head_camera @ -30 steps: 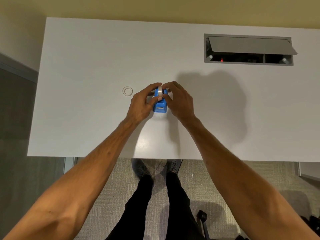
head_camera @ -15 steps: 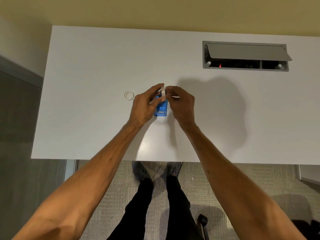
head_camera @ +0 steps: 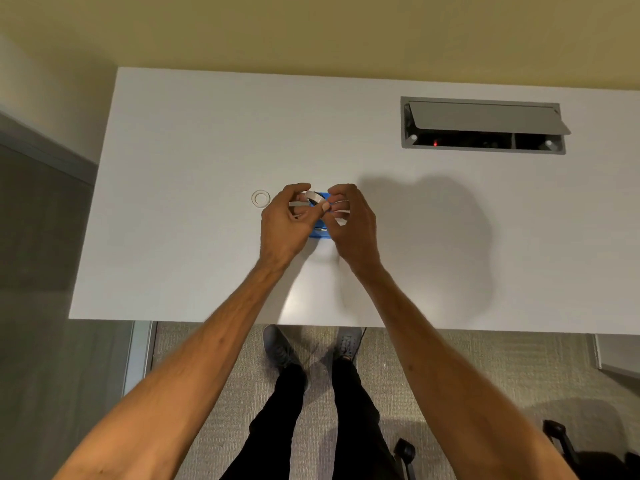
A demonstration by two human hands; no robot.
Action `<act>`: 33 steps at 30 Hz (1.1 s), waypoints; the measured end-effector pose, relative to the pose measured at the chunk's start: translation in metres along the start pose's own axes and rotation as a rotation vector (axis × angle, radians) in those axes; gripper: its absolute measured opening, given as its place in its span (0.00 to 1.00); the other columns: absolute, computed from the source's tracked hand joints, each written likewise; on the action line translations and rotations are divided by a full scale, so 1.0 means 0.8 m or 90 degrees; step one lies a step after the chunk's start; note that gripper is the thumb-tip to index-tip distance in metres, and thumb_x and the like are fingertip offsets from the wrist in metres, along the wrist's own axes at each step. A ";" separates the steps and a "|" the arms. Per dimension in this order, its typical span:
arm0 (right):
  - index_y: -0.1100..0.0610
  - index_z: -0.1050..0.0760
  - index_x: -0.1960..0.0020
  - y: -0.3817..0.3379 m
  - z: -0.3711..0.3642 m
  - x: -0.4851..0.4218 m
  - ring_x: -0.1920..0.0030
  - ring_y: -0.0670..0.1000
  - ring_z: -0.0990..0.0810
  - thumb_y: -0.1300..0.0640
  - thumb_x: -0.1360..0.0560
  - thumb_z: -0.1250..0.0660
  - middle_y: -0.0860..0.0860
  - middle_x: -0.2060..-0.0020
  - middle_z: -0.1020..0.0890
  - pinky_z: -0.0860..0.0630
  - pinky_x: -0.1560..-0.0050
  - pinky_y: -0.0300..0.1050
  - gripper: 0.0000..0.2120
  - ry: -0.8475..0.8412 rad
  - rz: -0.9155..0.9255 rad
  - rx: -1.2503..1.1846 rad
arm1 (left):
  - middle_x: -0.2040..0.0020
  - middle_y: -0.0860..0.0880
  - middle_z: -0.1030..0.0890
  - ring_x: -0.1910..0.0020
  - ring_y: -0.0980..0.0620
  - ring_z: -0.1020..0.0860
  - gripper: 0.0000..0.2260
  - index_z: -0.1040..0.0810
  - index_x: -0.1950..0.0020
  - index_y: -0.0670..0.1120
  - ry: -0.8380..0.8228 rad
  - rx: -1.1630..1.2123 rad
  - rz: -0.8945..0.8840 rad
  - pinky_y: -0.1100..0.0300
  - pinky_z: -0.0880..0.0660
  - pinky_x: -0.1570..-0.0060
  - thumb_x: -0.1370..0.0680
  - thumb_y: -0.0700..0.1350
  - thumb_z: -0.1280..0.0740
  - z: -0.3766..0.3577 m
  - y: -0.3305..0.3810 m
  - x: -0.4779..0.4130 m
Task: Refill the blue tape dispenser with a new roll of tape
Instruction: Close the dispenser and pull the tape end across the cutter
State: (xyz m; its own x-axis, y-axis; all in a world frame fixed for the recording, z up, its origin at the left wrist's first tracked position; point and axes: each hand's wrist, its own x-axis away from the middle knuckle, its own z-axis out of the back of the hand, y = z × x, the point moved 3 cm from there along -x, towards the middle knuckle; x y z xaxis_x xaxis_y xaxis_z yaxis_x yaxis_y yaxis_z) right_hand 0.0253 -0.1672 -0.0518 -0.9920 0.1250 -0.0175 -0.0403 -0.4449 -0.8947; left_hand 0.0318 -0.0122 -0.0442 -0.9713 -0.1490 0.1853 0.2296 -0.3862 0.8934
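Observation:
The blue tape dispenser point(head_camera: 320, 233) stands on the white desk point(head_camera: 194, 161), mostly hidden behind my two hands. My left hand point(head_camera: 285, 225) holds a whitish roll of tape point(head_camera: 314, 197) between thumb and fingers, just above the dispenser. My right hand point(head_camera: 353, 225) is close beside it, fingertips pinched at the roll's right side, seemingly on the tape's loose end. A small empty clear tape ring point(head_camera: 260, 198) lies flat on the desk left of my left hand.
An open grey cable hatch point(head_camera: 485, 124) is set into the desk at the back right. The desk's front edge runs just above my shoes point(head_camera: 311, 348). A dark chair base point(head_camera: 405, 452) shows on the carpet at lower right.
The roll has been lifted from the dispenser's top and tilted in my left hand. Both hands rose slightly above the dispenser, and my view shifted back.

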 end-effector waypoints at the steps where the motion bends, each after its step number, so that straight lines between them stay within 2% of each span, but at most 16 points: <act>1: 0.54 0.24 0.39 0.000 0.000 0.000 0.53 0.46 0.17 0.58 0.22 0.25 0.47 0.50 0.17 0.15 0.50 0.42 0.14 0.004 -0.009 -0.007 | 0.47 0.58 0.14 0.47 0.57 0.13 0.19 0.17 0.35 0.51 0.008 0.003 0.004 0.56 0.14 0.43 0.23 0.56 0.21 0.000 -0.001 0.001; 3: 0.54 0.25 0.39 -0.001 -0.002 0.001 0.55 0.47 0.17 0.60 0.25 0.23 0.47 0.52 0.17 0.16 0.52 0.42 0.18 0.007 -0.017 -0.006 | 0.45 0.55 0.12 0.46 0.57 0.13 0.17 0.15 0.37 0.51 0.032 0.009 0.021 0.53 0.14 0.42 0.23 0.56 0.21 0.000 -0.001 0.005; 6: 0.57 0.27 0.40 -0.002 -0.004 0.005 0.57 0.49 0.17 0.64 0.27 0.23 0.49 0.53 0.17 0.16 0.53 0.45 0.20 0.030 -0.021 0.008 | 0.45 0.54 0.11 0.45 0.56 0.13 0.18 0.14 0.38 0.49 0.072 0.018 0.066 0.54 0.14 0.40 0.24 0.57 0.21 -0.006 0.001 0.010; 11: 0.63 0.26 0.45 -0.007 -0.008 0.012 0.57 0.54 0.18 0.67 0.24 0.25 0.55 0.53 0.18 0.17 0.55 0.52 0.12 0.086 0.000 0.016 | 0.48 0.53 0.10 0.49 0.54 0.12 0.20 0.12 0.40 0.48 0.107 0.030 0.121 0.53 0.13 0.43 0.24 0.60 0.21 -0.013 0.011 0.018; 16: 0.64 0.26 0.45 -0.015 -0.006 0.011 0.53 0.50 0.20 0.71 0.30 0.25 0.55 0.50 0.20 0.19 0.53 0.46 0.17 0.085 0.010 0.003 | 0.49 0.53 0.10 0.51 0.56 0.13 0.20 0.12 0.39 0.48 0.107 0.004 0.106 0.57 0.13 0.45 0.24 0.60 0.22 -0.013 0.025 0.024; 21: 0.60 0.27 0.42 -0.010 -0.008 0.007 0.51 0.52 0.18 0.72 0.30 0.27 0.53 0.48 0.19 0.19 0.54 0.43 0.20 0.070 0.014 0.011 | 0.55 0.56 0.11 0.56 0.57 0.12 0.16 0.11 0.42 0.51 0.069 0.004 0.105 0.53 0.12 0.49 0.24 0.59 0.22 -0.015 0.028 0.031; 24: 0.60 0.25 0.41 -0.002 -0.008 -0.001 0.50 0.53 0.17 0.70 0.30 0.27 0.52 0.47 0.18 0.16 0.50 0.53 0.19 0.037 0.016 0.021 | 0.58 0.57 0.12 0.57 0.57 0.13 0.15 0.12 0.44 0.52 0.042 -0.002 0.092 0.53 0.12 0.50 0.22 0.61 0.24 -0.015 0.024 0.035; 26: 0.58 0.24 0.40 0.003 -0.008 -0.007 0.49 0.52 0.16 0.64 0.30 0.25 0.51 0.46 0.16 0.16 0.49 0.53 0.20 0.003 0.022 0.028 | 0.54 0.58 0.11 0.55 0.59 0.13 0.16 0.12 0.40 0.51 0.055 -0.024 0.089 0.55 0.13 0.46 0.20 0.61 0.27 -0.009 0.021 0.037; 28: 0.54 0.24 0.39 0.007 -0.008 -0.011 0.47 0.49 0.16 0.55 0.28 0.22 0.47 0.44 0.16 0.15 0.47 0.50 0.20 -0.035 0.023 0.051 | 0.46 0.53 0.10 0.49 0.56 0.13 0.18 0.13 0.36 0.48 0.080 -0.044 0.095 0.53 0.14 0.41 0.18 0.57 0.30 -0.001 0.014 0.035; 30: 0.50 0.24 0.37 0.012 -0.004 -0.016 0.46 0.46 0.16 0.49 0.26 0.22 0.43 0.44 0.17 0.16 0.46 0.48 0.20 -0.052 0.029 0.088 | 0.43 0.50 0.10 0.47 0.52 0.12 0.14 0.15 0.34 0.48 0.098 -0.039 0.089 0.50 0.14 0.40 0.17 0.50 0.32 0.007 0.009 0.032; 33: 0.50 0.25 0.36 0.017 0.002 -0.024 0.45 0.46 0.16 0.51 0.26 0.23 0.43 0.42 0.17 0.16 0.45 0.50 0.20 -0.062 0.053 0.103 | 0.39 0.51 0.11 0.41 0.53 0.14 0.16 0.17 0.32 0.48 0.076 -0.061 0.053 0.50 0.17 0.35 0.18 0.39 0.35 0.014 0.002 0.023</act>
State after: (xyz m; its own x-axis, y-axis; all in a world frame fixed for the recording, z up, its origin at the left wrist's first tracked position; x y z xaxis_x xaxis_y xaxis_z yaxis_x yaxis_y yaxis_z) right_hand 0.0438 -0.1772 -0.0628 -0.9992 -0.0010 -0.0388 0.0319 -0.5879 -0.8083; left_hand 0.0138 -0.0053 -0.0347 -0.9357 -0.2891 0.2021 0.3196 -0.4522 0.8327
